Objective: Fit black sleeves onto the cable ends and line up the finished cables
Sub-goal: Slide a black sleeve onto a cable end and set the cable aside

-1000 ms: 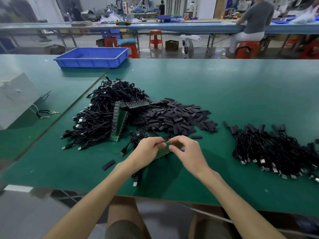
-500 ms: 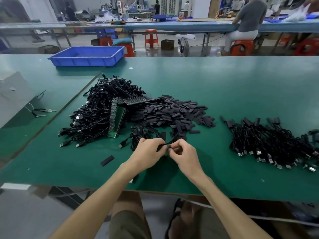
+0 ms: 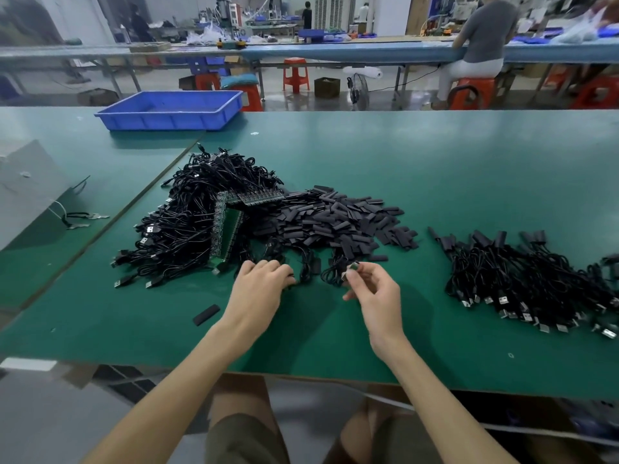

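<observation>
Fingers of the right hand (image 3: 375,293) pinch the cable (image 3: 351,266) by its stiff end, at twelve o'clock; the cord looks light and floppy, so hold near the tip. Left hand (image 3: 259,283) fingers curl onto cord, grip unclear. Sleeves (image 3: 335,219) lie beyond.

Counter (image 3: 435,182): green mat, matt, smooth. Sleeves (image 3: 335,219): matt black, rubbery-looking plastic. Unfinished cables (image 3: 187,222): black plastic jacket, slight sheen. Finished cables (image 3: 522,279): same jacket; plugs (image 3: 502,301) bright bare metal. Cable end (image 3: 352,266) pinched in right hand (image 3: 375,296): metallic glint. Circuit boards (image 3: 231,229): green, glossy. Tray (image 3: 167,122), far left: blue plastic, smooth, glossy. Stools (image 3: 296,75), far side: red plastic. Floor (image 3: 385,102) beyond the counter: hard, glossy, reflective.
</observation>
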The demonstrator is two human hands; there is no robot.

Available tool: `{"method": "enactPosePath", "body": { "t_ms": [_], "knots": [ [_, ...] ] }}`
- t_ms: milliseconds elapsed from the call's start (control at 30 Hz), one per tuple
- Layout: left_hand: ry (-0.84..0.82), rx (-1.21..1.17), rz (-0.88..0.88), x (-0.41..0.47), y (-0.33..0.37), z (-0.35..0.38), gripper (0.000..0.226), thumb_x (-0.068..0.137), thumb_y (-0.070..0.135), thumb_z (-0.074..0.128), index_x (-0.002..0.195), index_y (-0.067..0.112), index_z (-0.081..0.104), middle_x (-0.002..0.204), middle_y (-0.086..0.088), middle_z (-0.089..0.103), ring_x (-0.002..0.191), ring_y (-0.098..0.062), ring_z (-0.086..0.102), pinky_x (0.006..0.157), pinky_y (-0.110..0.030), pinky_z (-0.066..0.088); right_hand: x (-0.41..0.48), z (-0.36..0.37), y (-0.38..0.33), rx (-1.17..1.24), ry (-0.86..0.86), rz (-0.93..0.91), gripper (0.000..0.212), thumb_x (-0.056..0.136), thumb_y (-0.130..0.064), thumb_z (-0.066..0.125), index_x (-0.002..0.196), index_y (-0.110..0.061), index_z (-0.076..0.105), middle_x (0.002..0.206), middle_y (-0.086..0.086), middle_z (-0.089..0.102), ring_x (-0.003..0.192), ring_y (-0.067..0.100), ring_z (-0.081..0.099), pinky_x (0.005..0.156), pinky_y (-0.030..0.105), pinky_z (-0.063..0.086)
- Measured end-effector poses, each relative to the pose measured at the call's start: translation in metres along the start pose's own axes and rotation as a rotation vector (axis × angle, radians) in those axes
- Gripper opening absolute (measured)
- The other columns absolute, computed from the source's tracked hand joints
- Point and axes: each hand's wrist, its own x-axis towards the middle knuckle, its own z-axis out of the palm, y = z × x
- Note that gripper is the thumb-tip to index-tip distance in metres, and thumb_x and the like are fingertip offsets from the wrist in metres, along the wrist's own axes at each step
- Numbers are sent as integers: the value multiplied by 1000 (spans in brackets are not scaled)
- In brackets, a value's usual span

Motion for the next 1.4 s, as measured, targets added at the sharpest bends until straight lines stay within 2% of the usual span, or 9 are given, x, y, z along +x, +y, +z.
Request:
{"method": "enactPosePath", "body": {
  "t_ms": [200, 333, 567, 700, 833, 933, 1033, 1233, 1400],
  "knots": [
    [153, 116, -96, -10, -27, 8, 4, 94, 10, 71, 97, 11, 73, 97, -4, 67, 90, -29, 61, 84, -41, 44, 3, -7, -4, 438, -24, 130, 9, 100, -3, 58, 103, -5, 66, 92, 4, 74, 86, 14, 69, 77, 26, 57],
    [182, 87, -188, -9, -18, 7, 28, 94, 5, 68, 121, 5, 69, 119, -11, 62, 113, -31, 56, 100, -43, 36, 6, -13, -8, 687, -8, 243, 11, 101, -4, 54, 103, -6, 64, 88, 4, 71, 80, 14, 66, 77, 26, 55],
    [-44, -197, 263, 11, 40, 5, 74, 96, 41, 65, 158, 21, 29, 159, 7, 35, 150, -10, 25, 126, -34, 7, 6, -13, -10, 661, -76, 244, 12, 101, -6, 52, 101, -6, 64, 86, 5, 71, 78, 13, 66, 75, 24, 53],
    [-39, -343, 265, 34, 57, 12, 36, 99, 20, 64, 134, 15, 57, 133, -1, 61, 131, -19, 51, 125, -34, 19, 6, -16, -9, 686, -58, 265, 10, 99, -6, 55, 103, -7, 64, 89, 6, 70, 78, 14, 67, 77, 25, 53],
    [177, -367, 220, 44, 57, -2, 14, 98, 9, 63, 111, 7, 63, 103, -4, 59, 99, -24, 58, 84, -40, 52, 6, -17, -6, 711, -30, 239, 26, 89, -19, 64, 112, -7, 68, 98, 6, 75, 90, 16, 72, 81, 25, 58],
    [257, -529, 153, 47, 55, -22, 12, 100, 13, 61, 112, 11, 62, 103, 3, 60, 95, -18, 59, 79, -31, 51, 5, -14, -3, 566, -40, 177, 32, 90, -22, 66, 120, -10, 70, 109, 3, 76, 100, 14, 71, 86, 26, 57],
    [102, -882, -47, 48, 54, -38, 10, 102, 16, 60, 111, 18, 60, 81, 12, 63, 76, -13, 62, 69, -24, 49, 5, -8, 1, 214, -9, 68, 26, 96, -12, 70, 121, -17, 71, 113, -3, 75, 110, 12, 68, 90, 28, 56],
    [-298, -1141, -272, 37, 40, -29, 19, 101, 1, 54, 116, 9, 63, 83, -19, 66, 64, -21, 64, 60, -33, 58, 9, 4, 6, -554, -104, -187, 43, 97, -21, 71, 138, -18, 58, 129, -7, 52, 121, 8, 49, 103, 26, 46],
    [-309, -1248, -389, 24, 37, -9, 19, 98, 34, 65, 100, 16, 72, 63, -7, 55, 60, -23, 59, 59, -30, 58, 17, -1, 9, -896, -137, -285, 47, 98, -27, 68, 141, -9, 59, 134, 0, 51, 125, 19, 34, 110, 31, 35]
  ]
}}
